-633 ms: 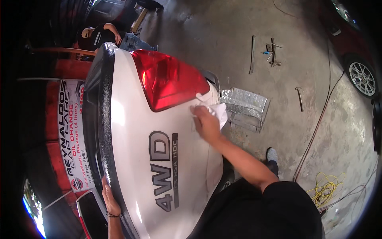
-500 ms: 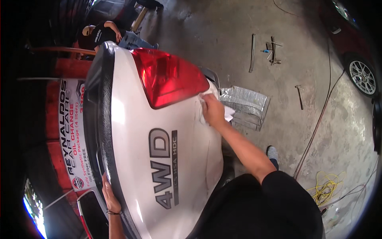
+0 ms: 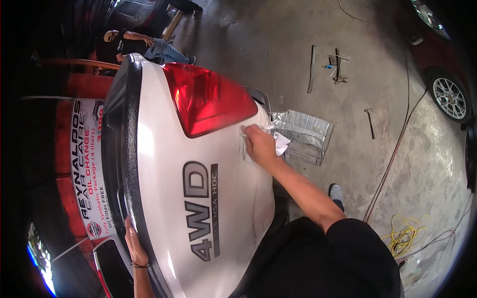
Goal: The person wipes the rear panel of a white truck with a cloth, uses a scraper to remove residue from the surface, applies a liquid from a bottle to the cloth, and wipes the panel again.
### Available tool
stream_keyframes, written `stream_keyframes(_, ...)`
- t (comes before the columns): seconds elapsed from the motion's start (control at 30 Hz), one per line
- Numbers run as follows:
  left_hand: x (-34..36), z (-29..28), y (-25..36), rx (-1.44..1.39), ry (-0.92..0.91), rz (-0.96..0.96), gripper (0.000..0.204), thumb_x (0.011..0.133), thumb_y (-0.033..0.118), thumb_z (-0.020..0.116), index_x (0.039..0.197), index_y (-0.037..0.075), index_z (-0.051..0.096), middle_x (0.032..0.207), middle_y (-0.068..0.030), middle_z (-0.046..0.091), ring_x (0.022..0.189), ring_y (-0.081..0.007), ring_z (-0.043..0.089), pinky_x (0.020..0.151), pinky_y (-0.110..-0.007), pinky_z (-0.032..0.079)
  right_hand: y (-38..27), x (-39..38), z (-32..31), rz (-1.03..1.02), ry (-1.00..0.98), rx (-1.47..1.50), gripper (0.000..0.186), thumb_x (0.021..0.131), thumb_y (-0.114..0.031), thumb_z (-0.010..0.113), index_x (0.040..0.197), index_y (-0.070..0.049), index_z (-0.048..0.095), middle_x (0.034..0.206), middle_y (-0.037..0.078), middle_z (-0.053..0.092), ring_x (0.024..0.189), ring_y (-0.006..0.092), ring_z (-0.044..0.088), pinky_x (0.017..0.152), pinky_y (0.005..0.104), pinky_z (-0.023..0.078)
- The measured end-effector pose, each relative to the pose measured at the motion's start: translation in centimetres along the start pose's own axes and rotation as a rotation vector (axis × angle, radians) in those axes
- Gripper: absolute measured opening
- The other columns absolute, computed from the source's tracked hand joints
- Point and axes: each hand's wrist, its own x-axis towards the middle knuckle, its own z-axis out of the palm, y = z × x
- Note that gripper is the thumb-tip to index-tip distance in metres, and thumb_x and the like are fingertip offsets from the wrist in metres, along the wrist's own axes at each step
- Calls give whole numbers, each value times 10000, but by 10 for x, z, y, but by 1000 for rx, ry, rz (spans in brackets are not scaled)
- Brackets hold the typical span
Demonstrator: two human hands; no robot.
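A white truck side panel (image 3: pixel 161 141) fills the middle, with a red tail light (image 3: pixel 211 102) at its far end. Just below that light, my right hand (image 3: pixel 261 147) presses a white cloth (image 3: pixel 281 144) against the paint, its fingers closed on it. Part of the cloth hangs out past the wrist side, and some is hidden under the hand. My left hand (image 3: pixel 137 247) lies along the black bed rail (image 3: pixel 131 134) at lower left, fingers stretched out and holding nothing. A dark lettering decal (image 3: pixel 201 208) sits on the panel between both hands.
Silver foil sheeting (image 3: pixel 305 131) lies on the concrete beyond the panel. Metal tools (image 3: pixel 338 67) and a hammer (image 3: pixel 370 123) are on the floor, with a yellow cord (image 3: pixel 403 236) nearer. A dark red car (image 3: pixel 422 49) stands right. Someone (image 3: pixel 144 45) is at far left.
My right hand has slid the cloth slightly down and left along the panel, away from the tail light's corner. My left hand stays on the rail. The view has shifted a little.
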Motion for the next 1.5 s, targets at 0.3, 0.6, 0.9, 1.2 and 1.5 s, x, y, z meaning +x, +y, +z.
stream_keyframes(0.3,1,1,-5,-10,-6,4,845,1220,563,335,1719,-119,363,1782,-262,419,1688,-330,350,1392,-452,226,-10,-6,15,145,-32,-26,333,1015,-43,647,1331,-87,743,1215,186,695,983,454,730,808,537,610)
stream_keyframes(0.6,-16,-11,-21,-16,15,-26,832,1228,551,327,1723,-117,358,1793,-255,405,1695,-324,339,1397,-451,220,-29,-102,44,161,-135,167,286,960,-53,660,1236,-107,709,1053,202,640,983,475,704,836,580,562)
stream_keyframes(0.9,-4,-4,-15,-27,-55,55,773,1244,496,308,1731,-102,351,1805,-231,393,1691,-298,341,1399,-431,226,-106,-210,48,52,-173,348,438,964,-32,752,1396,-87,705,1187,179,707,1027,387,714,825,474,615)
stream_keyframes(1.2,7,6,-5,-151,-107,240,727,1252,456,317,1735,-85,363,1795,-205,422,1664,-274,385,1386,-400,258,-63,-61,29,21,207,100,171,1046,-138,678,1059,9,765,1028,267,700,995,469,723,866,574,568)
stream_keyframes(1.5,-11,-1,-33,-344,-154,164,682,1259,416,327,1739,-67,375,1785,-179,450,1638,-249,429,1373,-370,290,-182,-448,60,-88,-97,204,586,917,-10,687,1485,-135,759,1111,87,691,922,285,743,753,412,648)
